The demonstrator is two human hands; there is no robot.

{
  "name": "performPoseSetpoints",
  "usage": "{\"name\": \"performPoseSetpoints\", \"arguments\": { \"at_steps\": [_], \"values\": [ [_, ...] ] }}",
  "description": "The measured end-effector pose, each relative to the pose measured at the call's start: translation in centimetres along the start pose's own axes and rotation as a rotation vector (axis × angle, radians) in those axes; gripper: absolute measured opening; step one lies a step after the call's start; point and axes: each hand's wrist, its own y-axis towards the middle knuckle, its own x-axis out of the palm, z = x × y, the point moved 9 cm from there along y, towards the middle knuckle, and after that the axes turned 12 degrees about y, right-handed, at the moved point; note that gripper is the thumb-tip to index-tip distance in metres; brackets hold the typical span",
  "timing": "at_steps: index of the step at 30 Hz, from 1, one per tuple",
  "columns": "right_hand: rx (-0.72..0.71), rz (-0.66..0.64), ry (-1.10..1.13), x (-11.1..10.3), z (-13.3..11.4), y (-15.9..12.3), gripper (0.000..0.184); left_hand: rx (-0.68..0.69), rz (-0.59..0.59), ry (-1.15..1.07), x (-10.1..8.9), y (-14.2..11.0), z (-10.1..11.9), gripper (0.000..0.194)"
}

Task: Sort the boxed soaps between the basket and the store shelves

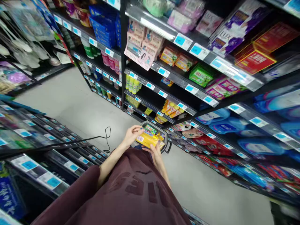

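Note:
Both my hands hold a yellow packet (pixel 147 139) with a pale label, low in front of my body. My left hand (pixel 132 135) pinches its left end, and my right hand (pixel 155 152) grips its right end from below. Right under the packet is a grey shopping basket (pixel 167 140) with a dark handle. Small colourful packets (pixel 150 128) lie inside the basket. The packet and my hands hide part of what the basket holds, and the writing on the packet is too small to read.
Shelves of boxed soaps (pixel 201 75), yellow bottles (pixel 172 108) and blue bottles (pixel 226 125) rise ahead and to the right. Another shelf rack (pixel 50 137) stands close on my left, with a thin black hook (pixel 107 137) sticking out. Grey floor (pixel 77 93) runs between them.

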Motion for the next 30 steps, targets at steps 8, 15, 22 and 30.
{"name": "performPoseSetpoints", "arguments": {
  "at_steps": [8, 15, 22, 30],
  "values": [
    [-0.005, 0.108, 0.078, -1.3, 1.2, 0.7, 0.056, 0.049, -0.069, 0.148, -0.2, 0.0, 0.0, 0.058],
    [-0.132, 0.195, 0.061, -3.4, 1.3, 1.0, 0.071, 0.137, -0.148, 0.333, 0.8, -0.5, 1.0, 0.062],
    [-0.212, 0.028, -0.087, -1.1, -1.2, 0.6, 0.064, 0.275, -0.292, 0.418, 1.5, -1.5, 2.7, 0.077],
    [-0.279, -0.09, -0.211, 0.3, -2.7, 0.2, 0.071, 0.416, -0.324, 0.483, 1.8, -2.5, 4.5, 0.08]
  ]
}}
